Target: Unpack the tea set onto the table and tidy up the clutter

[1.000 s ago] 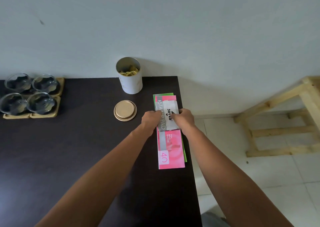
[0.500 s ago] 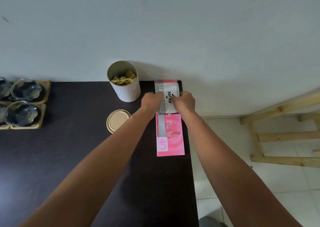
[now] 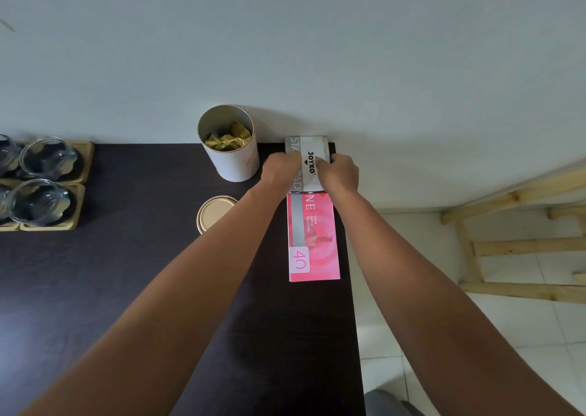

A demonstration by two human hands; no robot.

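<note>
Two hands, left and right, grasp the white stamp pad box atop the pink booklet, just right of the open tin. Square both against the bench corner; release only once edges align.

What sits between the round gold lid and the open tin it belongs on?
Nothing on the table itself: the gold lid lies just in front of the white tin, dark tabletop between them. The left forearm passes over the lid's right edge, and both hands, left hand and right hand, hold the stamp pad box.
</note>
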